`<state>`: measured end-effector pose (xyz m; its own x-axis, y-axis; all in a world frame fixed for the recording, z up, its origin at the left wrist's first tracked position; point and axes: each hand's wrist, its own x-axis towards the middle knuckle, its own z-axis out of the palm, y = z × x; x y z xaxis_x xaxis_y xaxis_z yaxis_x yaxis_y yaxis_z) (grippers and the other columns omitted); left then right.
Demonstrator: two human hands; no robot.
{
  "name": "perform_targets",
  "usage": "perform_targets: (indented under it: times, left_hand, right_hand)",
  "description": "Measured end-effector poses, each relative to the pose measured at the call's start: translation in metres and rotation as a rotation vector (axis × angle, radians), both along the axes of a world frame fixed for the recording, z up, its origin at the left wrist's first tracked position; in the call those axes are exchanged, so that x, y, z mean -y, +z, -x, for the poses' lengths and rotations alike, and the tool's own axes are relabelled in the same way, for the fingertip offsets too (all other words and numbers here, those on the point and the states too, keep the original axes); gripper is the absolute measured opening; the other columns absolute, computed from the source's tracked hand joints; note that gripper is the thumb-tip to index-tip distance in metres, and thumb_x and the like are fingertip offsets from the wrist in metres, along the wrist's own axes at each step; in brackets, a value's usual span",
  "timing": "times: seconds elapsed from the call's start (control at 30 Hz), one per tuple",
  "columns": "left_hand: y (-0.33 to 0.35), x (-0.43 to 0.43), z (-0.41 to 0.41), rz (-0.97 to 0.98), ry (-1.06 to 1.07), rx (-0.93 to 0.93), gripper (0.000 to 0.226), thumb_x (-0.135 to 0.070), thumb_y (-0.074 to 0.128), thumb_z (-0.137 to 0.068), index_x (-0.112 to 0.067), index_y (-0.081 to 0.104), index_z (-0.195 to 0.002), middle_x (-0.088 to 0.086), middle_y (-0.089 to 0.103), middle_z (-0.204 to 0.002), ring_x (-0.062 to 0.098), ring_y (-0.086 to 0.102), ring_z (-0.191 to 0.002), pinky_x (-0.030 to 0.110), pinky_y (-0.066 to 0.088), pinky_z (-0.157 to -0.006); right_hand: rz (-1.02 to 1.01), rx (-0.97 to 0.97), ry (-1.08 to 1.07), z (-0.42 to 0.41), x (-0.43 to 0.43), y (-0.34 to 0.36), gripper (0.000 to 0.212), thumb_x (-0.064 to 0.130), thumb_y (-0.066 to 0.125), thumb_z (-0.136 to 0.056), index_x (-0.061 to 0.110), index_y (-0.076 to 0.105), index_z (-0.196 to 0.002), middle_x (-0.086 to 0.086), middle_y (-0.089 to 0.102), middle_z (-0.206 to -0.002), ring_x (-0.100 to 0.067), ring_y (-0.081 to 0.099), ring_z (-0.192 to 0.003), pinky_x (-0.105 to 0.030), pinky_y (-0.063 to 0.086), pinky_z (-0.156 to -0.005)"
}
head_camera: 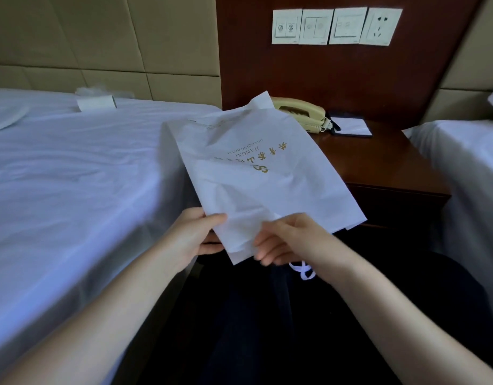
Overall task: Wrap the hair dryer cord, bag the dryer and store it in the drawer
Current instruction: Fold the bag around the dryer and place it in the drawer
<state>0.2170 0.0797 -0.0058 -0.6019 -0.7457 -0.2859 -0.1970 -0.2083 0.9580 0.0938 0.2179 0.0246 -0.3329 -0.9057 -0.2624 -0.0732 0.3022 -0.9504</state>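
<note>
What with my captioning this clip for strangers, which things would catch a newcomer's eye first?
The gold-lettered white bag fills the centre, held at its near edge by the left hand and right hand. Behind it a cream telephone sits on the wooden nightstand, under a row of wall switches. A white-sheeted bed spreads across the left.

White-sheeted bed point(73, 168), dark wooden nightstand point(378, 162), padded beige headboard point(100, 37), wall switches point(334, 26)

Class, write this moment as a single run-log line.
left hand: grips white bag near edge | right hand: grips same edge | drawstring: hangs below right hand | hair dryer: not in view
</note>
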Motion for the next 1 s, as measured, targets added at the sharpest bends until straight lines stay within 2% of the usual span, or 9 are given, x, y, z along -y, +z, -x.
perform_targets:
  times: [0.13, 0.23, 0.37, 0.47, 0.67, 0.77, 0.87, 0.93, 1.0]
  left_hand:
    - [-0.017, 0.0, 0.007, 0.047, 0.099, 0.065, 0.035, -0.014, 0.064, -0.085, -0.013, 0.044, -0.113, 0.001, 0.062, -0.101, 0.014, 0.062, -0.086, 0.031, 0.05, -0.068]
    - [-0.018, 0.007, 0.018, 0.065, 0.256, -0.035, 0.042, -0.012, 0.064, -0.087, -0.014, 0.03, -0.113, -0.002, 0.055, -0.094, 0.008, 0.057, -0.079, 0.025, 0.046, -0.061]
    - [-0.02, 0.021, 0.026, -0.019, 0.307, -0.117, 0.046, -0.01, 0.064, -0.086, -0.011, 0.033, -0.12, 0.006, 0.058, -0.103, 0.014, 0.06, -0.08, 0.027, 0.051, -0.056]
    - [-0.03, 0.024, 0.026, 0.093, 0.352, -0.073, 0.057, -0.003, 0.064, -0.083, -0.009, 0.032, -0.13, 0.011, 0.056, -0.115, 0.018, 0.06, -0.085, 0.03, 0.051, -0.065]
    - [-0.046, 0.026, 0.007, 0.393, 0.251, -0.021, 0.083, 0.0, 0.06, -0.084, -0.028, 0.014, -0.146, 0.01, 0.064, -0.108, 0.02, 0.064, -0.087, 0.026, 0.048, -0.074]
    - [-0.047, 0.038, -0.004, 0.677, 0.051, 0.207, 0.056, -0.012, 0.061, -0.083, -0.032, 0.042, -0.131, 0.006, 0.063, -0.075, 0.02, 0.062, -0.07, 0.029, 0.049, -0.068]
    - [-0.043, 0.049, -0.011, 0.919, 0.087, 0.259, 0.026, -0.008, 0.056, -0.087, -0.028, 0.058, -0.104, -0.004, 0.04, -0.052, 0.01, 0.041, -0.048, 0.017, 0.034, -0.052]
    - [-0.032, 0.055, -0.014, 1.062, 0.208, 0.138, 0.019, -0.012, 0.051, -0.089, -0.027, 0.06, -0.097, -0.005, 0.039, -0.058, 0.009, 0.04, -0.056, 0.021, 0.037, -0.059]
    - [-0.021, 0.066, -0.009, 1.199, 0.196, 0.136, 0.032, -0.03, 0.044, -0.085, -0.018, 0.067, -0.105, -0.002, 0.053, -0.085, 0.011, 0.049, -0.08, 0.024, 0.039, -0.081]
  right_hand:
    - [0.002, -0.149, -0.118, 0.033, -0.003, 0.001, 0.032, 0.023, 0.046, -0.095, 0.009, 0.067, -0.074, -0.001, 0.067, -0.057, -0.01, 0.061, -0.048, -0.017, 0.046, -0.053]
    - [0.021, -0.213, -0.203, 0.054, -0.003, -0.007, 0.027, 0.017, 0.047, -0.093, 0.009, 0.067, -0.076, -0.001, 0.067, -0.065, -0.012, 0.062, -0.057, -0.016, 0.046, -0.053]
    - [0.019, -0.71, -0.423, 0.098, 0.003, -0.029, 0.018, 0.018, 0.054, -0.09, 0.013, 0.066, -0.101, -0.003, 0.062, -0.1, -0.022, 0.057, -0.099, -0.03, 0.044, -0.081]
    - [-0.177, -0.977, -0.47, 0.126, 0.005, -0.047, 0.041, 0.027, 0.056, -0.088, 0.018, 0.049, -0.128, -0.008, 0.046, -0.13, -0.032, 0.038, -0.121, -0.043, 0.037, -0.095]
    - [-0.222, -0.682, -0.604, 0.153, 0.005, -0.061, 0.057, 0.033, 0.061, -0.083, 0.011, 0.036, -0.129, -0.014, 0.042, -0.131, -0.038, 0.042, -0.118, -0.047, 0.038, -0.097]
    - [-0.267, -0.497, -0.593, 0.164, 0.004, -0.059, 0.054, 0.033, 0.062, -0.084, 0.006, 0.042, -0.125, -0.011, 0.052, -0.114, -0.032, 0.055, -0.102, -0.04, 0.047, -0.083]
    - [-0.192, -0.395, -0.533, 0.171, -0.001, -0.063, 0.029, 0.018, 0.059, -0.086, -0.006, 0.063, -0.102, -0.013, 0.056, -0.082, -0.025, 0.052, -0.068, -0.029, 0.038, -0.056]
    - [-0.111, -0.324, -0.538, 0.172, -0.004, -0.064, 0.023, 0.011, 0.057, -0.087, -0.008, 0.066, -0.097, -0.013, 0.053, -0.074, -0.022, 0.046, -0.058, -0.027, 0.033, -0.049]
    - [-0.014, -0.197, -0.544, 0.172, -0.007, -0.064, 0.023, 0.009, 0.055, -0.089, -0.008, 0.064, -0.101, -0.012, 0.052, -0.074, -0.022, 0.045, -0.058, -0.026, 0.035, -0.049]
